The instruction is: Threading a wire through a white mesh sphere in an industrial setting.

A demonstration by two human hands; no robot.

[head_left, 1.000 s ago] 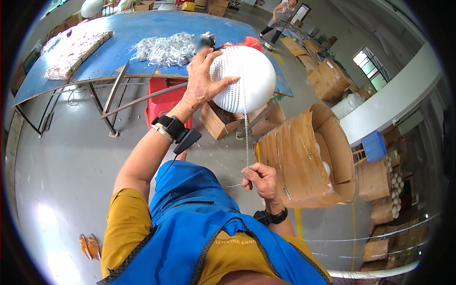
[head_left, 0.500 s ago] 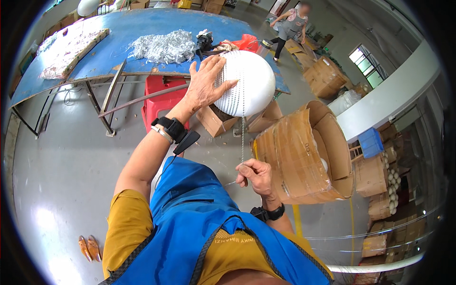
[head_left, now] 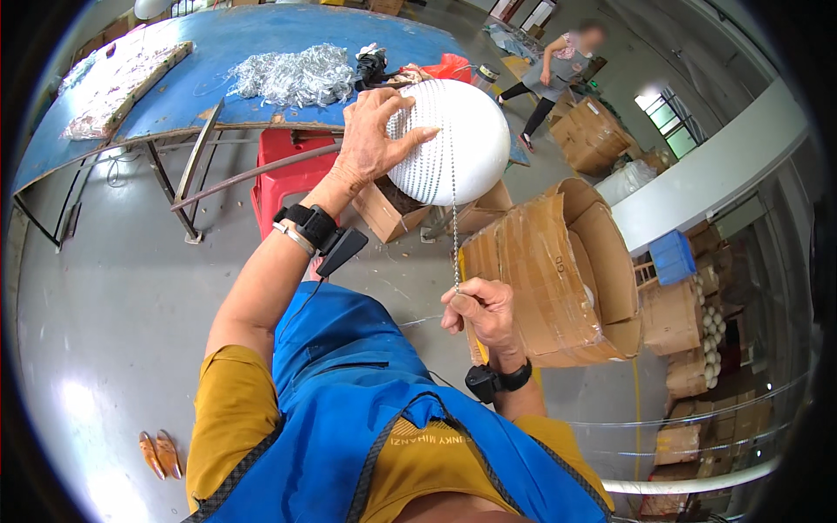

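A large white ball (head_left: 481,144) is in front of me, its left part covered by close rows of silver bead chain (head_left: 427,166). My left hand (head_left: 377,138) grips the ball's left side, with the thumb across the rows and the fingers curled over the upper left. From the ball a length of bead chain (head_left: 455,235) runs straight down, taut. Below the ball, my right hand (head_left: 484,309) pinches this chain between thumb and fingers. What supports the ball from beneath is hidden.
A tall open cardboard box (head_left: 540,270) stands right of my right hand. Behind the ball is a blue table (head_left: 209,52) with a pile of silver strands (head_left: 292,74). A red stool (head_left: 296,174) stands under its edge. Another person (head_left: 562,70) is at the far right.
The ball looks turned slightly, with its chain rows shifted. My right hand has moved a little right in the view, still pinching the chain. The other person has moved right.
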